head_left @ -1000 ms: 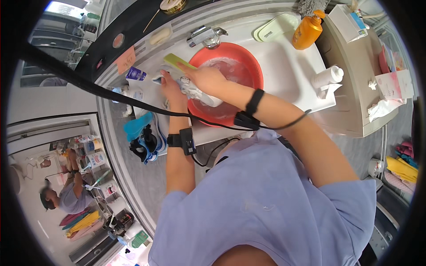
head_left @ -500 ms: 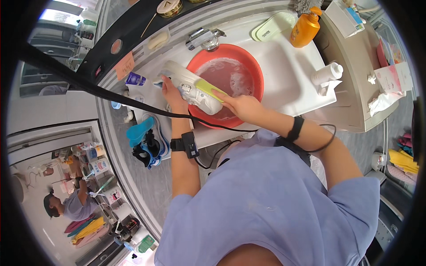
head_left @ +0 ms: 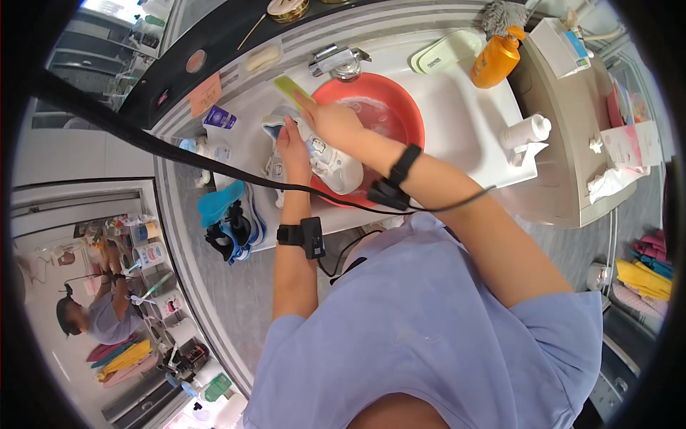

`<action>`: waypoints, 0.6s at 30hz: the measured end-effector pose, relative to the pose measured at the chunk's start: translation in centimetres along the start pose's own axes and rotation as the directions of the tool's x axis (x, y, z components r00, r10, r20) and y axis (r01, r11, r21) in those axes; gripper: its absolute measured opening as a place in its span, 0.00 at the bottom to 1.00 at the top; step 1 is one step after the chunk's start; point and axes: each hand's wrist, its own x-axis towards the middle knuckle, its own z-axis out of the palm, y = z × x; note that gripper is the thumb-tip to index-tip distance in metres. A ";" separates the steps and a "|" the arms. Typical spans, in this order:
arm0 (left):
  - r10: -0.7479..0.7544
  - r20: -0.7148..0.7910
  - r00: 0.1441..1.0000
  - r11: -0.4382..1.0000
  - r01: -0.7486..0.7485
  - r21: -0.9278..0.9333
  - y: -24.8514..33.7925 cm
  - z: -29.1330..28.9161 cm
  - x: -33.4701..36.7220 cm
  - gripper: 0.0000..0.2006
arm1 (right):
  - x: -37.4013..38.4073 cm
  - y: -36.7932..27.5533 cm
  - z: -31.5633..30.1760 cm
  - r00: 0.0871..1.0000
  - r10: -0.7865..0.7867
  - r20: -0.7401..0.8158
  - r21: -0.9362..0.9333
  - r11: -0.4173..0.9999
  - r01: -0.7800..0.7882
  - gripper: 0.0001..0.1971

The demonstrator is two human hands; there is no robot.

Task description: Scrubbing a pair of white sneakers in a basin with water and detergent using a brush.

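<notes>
My left hand (head_left: pixel 293 149) is closed on a white sneaker (head_left: pixel 339 169) with small printed figures on its side, held tilted over the left part of a red basin (head_left: pixel 413 114). Cloudy, sudsy water fills the basin. My right hand (head_left: pixel 334 126) grips a light green brush (head_left: pixel 291 89), its end pointing up and left past the shoe's heel end. The right hand hides part of the brush and shoe; the bristles cannot be seen. Beside my left wrist, part of another white shoe (head_left: pixel 274 169) rests on the sink's left side.
The basin stands in a white sink (head_left: pixel 457 136) under a chrome tap (head_left: pixel 340 63). Around it are a green soap dish (head_left: pixel 446 53), an orange pump bottle (head_left: pixel 496 60), a white bottle (head_left: pixel 527 131) and a purple tube (head_left: pixel 219 117). A black cable (head_left: pixel 236 173) crosses in front.
My right hand has moved left and up along the sneaker, carrying the brush from the shoe's side to beyond its heel end. The left hand still holds the shoe, shifted slightly.
</notes>
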 end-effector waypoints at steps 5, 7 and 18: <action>-0.082 0.013 0.997 0.996 0.082 -0.040 -1.4 -2.4 1.2 0.22 | -8.5 -0.6 -0.8 0.991 0.019 0.135 0.081 0.996 -0.030 0.25; -0.108 0.059 0.992 0.994 0.110 -0.023 -1.4 -2.2 1.1 0.22 | -9.1 -0.8 -1.7 0.987 0.034 0.159 0.014 0.999 -0.036 0.25; -0.176 0.107 0.979 0.953 0.142 0.267 -1.4 -1.1 -0.4 0.16 | 0.9 0.5 -2.3 0.993 0.063 0.099 0.000 0.998 -0.063 0.23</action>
